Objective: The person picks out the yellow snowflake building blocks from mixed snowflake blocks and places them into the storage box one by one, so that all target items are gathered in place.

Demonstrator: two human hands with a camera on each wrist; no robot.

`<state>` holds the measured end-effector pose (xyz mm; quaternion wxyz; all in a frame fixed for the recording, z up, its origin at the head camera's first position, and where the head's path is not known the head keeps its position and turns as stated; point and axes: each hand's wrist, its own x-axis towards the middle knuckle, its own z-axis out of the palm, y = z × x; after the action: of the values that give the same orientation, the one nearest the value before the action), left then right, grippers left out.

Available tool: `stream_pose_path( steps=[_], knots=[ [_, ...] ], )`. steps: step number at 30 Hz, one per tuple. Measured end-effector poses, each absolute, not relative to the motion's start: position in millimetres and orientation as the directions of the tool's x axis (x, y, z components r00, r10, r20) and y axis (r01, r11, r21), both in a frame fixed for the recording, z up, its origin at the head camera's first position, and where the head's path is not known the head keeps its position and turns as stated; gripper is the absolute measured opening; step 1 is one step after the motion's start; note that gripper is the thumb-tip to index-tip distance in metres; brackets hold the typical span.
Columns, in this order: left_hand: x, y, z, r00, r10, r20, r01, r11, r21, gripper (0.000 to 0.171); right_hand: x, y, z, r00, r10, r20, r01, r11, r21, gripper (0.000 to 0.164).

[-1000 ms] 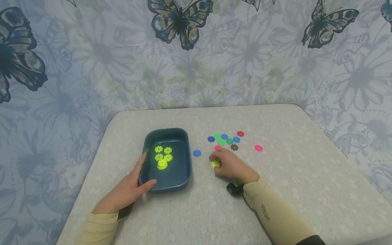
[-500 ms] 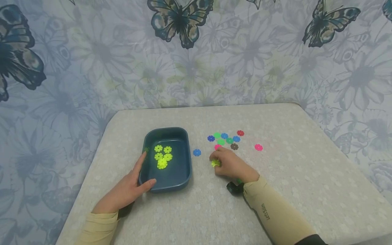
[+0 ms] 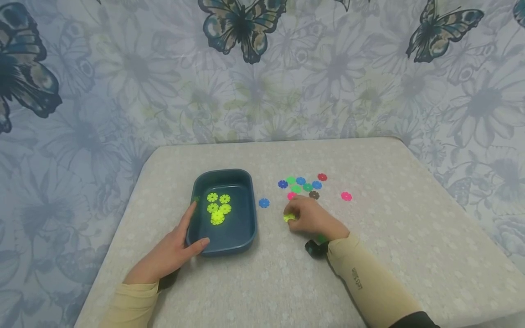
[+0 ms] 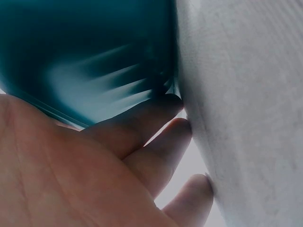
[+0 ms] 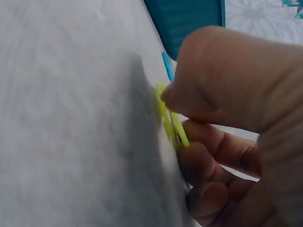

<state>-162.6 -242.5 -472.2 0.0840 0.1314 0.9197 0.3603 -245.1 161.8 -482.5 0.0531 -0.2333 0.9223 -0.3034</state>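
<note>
My left hand (image 3: 172,250) rests spread at the near left side of a dark teal tray (image 3: 242,248), thumb over its rim and index finger along the side. In the left wrist view other fingers (image 4: 156,161) stretch beside the tray's outer wall down to the tablecloth. Several yellow flower-shaped discs (image 3: 217,217) lie inside the tray. To its right, my right hand (image 3: 316,218) pinches a yellow flower-shaped disc (image 5: 178,127) between thumb and fingers, close over the cloth. Another yellow disc (image 5: 164,111) shows edge-on right under it in the right wrist view.
Beyond the right hand lie several flower-shaped discs, among them a dark blue one (image 3: 282,184), a brown one (image 3: 314,195) and a red one (image 3: 322,177). A blue disc (image 3: 264,203) sits by the tray, a pink one (image 3: 346,196) farther right. A patterned wall (image 3: 254,100) stands behind.
My right hand has shifted slightly to the right, its fingers still at the yellow discs. The left hand and the tray hold their places.
</note>
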Motion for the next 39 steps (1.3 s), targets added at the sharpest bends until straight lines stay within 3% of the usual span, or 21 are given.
stream_pose_path(
  steps=[7,14,26,32,39],
  knots=[
    [-163,-242,-472,-0.949,0.311,-0.042,0.197,0.695,0.691,0.100,-246,164,-483,-0.888,-0.458,0.035,-0.384,0.699,-0.604,0.021],
    [-162,-243,-473,-0.950,0.308,-0.045,0.194,0.698,0.689,0.099,-249,171,-488,-0.906,-0.424,0.016,-0.311,0.637,-0.706,0.027],
    [-162,-242,-470,-0.951,0.304,-0.051,0.188,0.705,0.684,0.100,-258,179,-494,-0.900,-0.432,0.051,-0.310,0.555,-0.772,0.025],
    [-162,-242,-471,-0.952,0.299,-0.057,0.181,0.706,0.685,0.099,-259,179,-470,-0.924,-0.378,0.061,-0.276,0.548,-0.789,0.024],
    [-161,-242,-471,-0.954,0.295,-0.052,0.181,0.707,0.683,0.100,-269,201,-419,-0.930,-0.318,0.183,-0.332,0.522,-0.785,0.023]
  ],
)
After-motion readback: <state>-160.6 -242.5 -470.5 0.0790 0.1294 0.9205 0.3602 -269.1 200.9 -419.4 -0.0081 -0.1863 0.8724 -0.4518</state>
